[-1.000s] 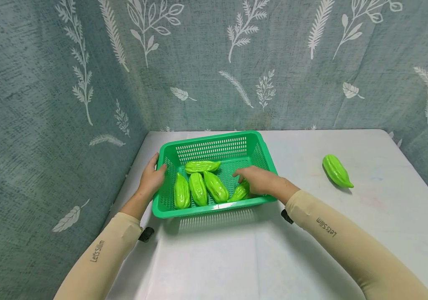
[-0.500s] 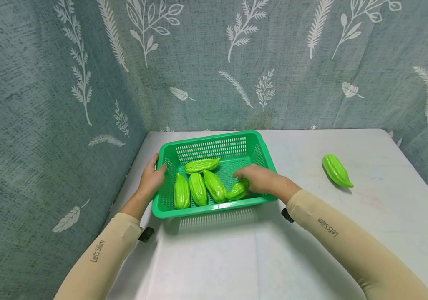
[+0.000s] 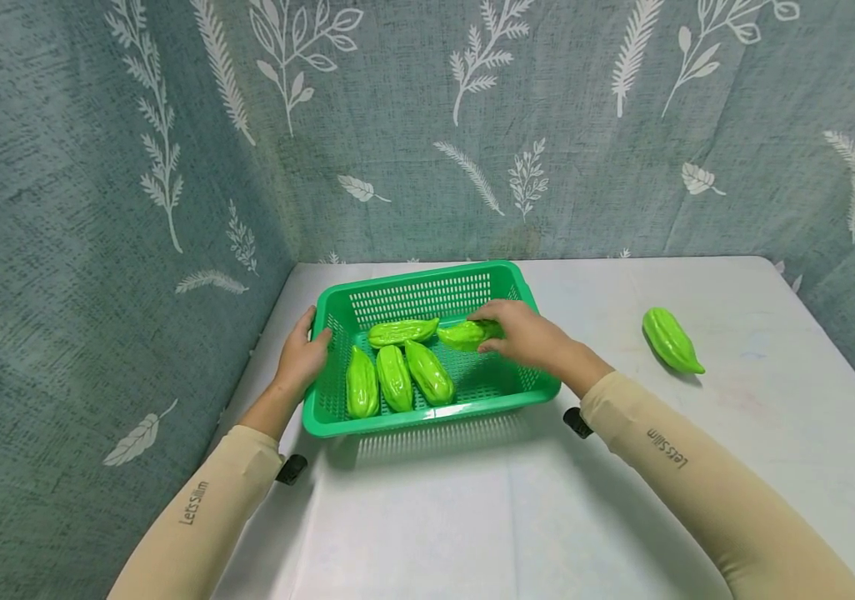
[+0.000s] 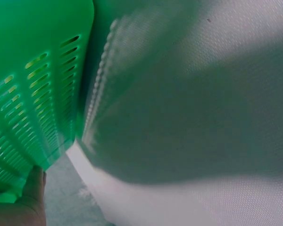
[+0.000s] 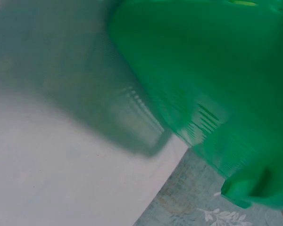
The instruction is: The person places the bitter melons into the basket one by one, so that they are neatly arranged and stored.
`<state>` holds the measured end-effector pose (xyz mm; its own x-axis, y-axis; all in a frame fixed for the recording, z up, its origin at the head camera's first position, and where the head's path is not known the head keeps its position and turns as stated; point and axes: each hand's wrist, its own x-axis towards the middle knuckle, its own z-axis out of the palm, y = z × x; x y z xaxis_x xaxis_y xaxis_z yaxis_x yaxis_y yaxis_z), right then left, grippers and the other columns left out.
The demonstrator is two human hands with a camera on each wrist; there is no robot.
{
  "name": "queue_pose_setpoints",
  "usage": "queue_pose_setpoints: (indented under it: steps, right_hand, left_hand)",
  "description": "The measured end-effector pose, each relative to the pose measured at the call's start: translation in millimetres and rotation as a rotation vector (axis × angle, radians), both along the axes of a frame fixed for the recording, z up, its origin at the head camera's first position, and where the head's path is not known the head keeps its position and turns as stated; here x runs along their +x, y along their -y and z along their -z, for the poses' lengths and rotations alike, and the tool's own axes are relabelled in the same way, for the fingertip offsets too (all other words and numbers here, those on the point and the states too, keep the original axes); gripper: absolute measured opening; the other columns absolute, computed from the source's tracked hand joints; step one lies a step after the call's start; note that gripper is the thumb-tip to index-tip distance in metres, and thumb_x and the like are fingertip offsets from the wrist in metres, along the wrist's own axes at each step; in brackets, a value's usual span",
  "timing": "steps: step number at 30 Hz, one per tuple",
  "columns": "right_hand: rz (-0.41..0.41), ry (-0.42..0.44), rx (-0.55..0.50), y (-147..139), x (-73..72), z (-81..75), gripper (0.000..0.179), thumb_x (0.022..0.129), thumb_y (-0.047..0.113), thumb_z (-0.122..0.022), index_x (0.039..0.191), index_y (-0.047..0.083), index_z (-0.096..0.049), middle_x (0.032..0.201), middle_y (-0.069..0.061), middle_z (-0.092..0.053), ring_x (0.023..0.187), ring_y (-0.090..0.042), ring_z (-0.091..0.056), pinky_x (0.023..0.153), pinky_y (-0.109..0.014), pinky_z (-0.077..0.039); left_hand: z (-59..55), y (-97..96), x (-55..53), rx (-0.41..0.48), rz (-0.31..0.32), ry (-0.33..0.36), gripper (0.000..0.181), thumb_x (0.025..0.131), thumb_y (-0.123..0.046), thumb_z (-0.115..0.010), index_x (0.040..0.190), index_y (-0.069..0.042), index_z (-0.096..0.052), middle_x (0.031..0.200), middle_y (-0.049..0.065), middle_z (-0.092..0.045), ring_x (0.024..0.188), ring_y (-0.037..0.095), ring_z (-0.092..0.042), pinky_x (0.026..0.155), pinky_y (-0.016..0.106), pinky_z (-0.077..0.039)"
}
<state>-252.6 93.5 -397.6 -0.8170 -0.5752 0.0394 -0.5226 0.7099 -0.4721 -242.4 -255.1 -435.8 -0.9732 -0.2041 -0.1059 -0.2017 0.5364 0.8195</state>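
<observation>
My left hand (image 3: 302,354) grips the left rim of a green plastic basket (image 3: 427,417), thumb over the edge and fingers outside. In the left wrist view, part of the left hand (image 4: 30,202) shows against the slotted basket wall (image 4: 42,89). Over the right half of the basket, my right hand (image 3: 521,333) holds a light green, ridged bitter melon (image 3: 461,336) by its right end, pointed tip to the left. Several others lie inside: one crosswise bitter melon (image 3: 401,332) at the back, and a front row including the left bitter melon (image 3: 362,387) and the right bitter melon (image 3: 430,375).
Another bitter melon (image 3: 672,342) lies on the white tabletop (image 3: 757,433), right of the basket. A leaf-patterned grey-green cloth (image 3: 412,167) rises behind the table, and more cloth (image 3: 135,333) stands close along its left side.
My right hand has moved the bitter melon from the basket's front right corner toward the back, beside the crosswise one, and turned it more level. My left hand stays on the rim.
</observation>
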Motion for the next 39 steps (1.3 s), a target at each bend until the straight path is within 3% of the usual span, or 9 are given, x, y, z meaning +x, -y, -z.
queue_pose_setpoints:
  steps: [9, 16, 24, 39]
  right_hand:
    - [0.16, -0.006, -0.23, -9.1, -2.8, -12.5, 0.057, 0.083, 0.029, -0.072, 0.134, 0.012, -0.053, 0.127, -0.007, -0.057, 0.118, -0.026, -0.056, 0.099, -0.041, -0.048]
    - [0.302, 0.001, -0.392, -16.1, -6.0, -17.5, 0.052, 0.084, 0.032, -0.072, 0.13, 0.013, -0.056, 0.125, -0.008, -0.061, 0.115, -0.026, -0.06, 0.092, -0.037, -0.053]
    - [0.448, 0.052, -0.462, -29.0, -7.9, -25.5, 0.059, 0.085, 0.044, -0.067, 0.134, 0.012, -0.053, 0.128, -0.01, -0.061, 0.117, -0.026, -0.059, 0.088, -0.04, -0.055]
    - [0.561, 0.039, -0.488, -67.3, -10.3, -27.6, 0.069, 0.079, 0.06, -0.064, 0.131, 0.015, -0.057, 0.124, -0.008, -0.063, 0.113, -0.024, -0.059, 0.088, -0.044, -0.053]
  left_hand:
    - [0.2, -1.2, 2.1, -0.004, 0.009, 0.007, 0.063, 0.101, -0.029, -0.039, 0.154, -0.019, -0.006, 0.161, 0.005, -0.008, 0.148, 0.029, -0.009, 0.118, 0.054, -0.015]
    - [1.7, -2.0, 1.3, 0.0, 0.018, -0.004, 0.064, 0.101, -0.028, -0.04, 0.154, -0.017, -0.007, 0.161, 0.006, -0.008, 0.148, 0.029, -0.008, 0.119, 0.053, -0.013]
    - [2.4, -2.7, -0.5, -0.001, 0.019, -0.007, 0.064, 0.101, -0.028, -0.04, 0.154, -0.018, -0.006, 0.161, 0.005, -0.008, 0.148, 0.028, -0.008, 0.119, 0.052, -0.013]
    - [-0.6, 1.6, -1.9, -0.026, 0.014, -0.001, 0.063, 0.101, -0.029, -0.039, 0.154, -0.019, -0.006, 0.161, 0.006, -0.01, 0.148, 0.029, -0.009, 0.119, 0.052, -0.013]
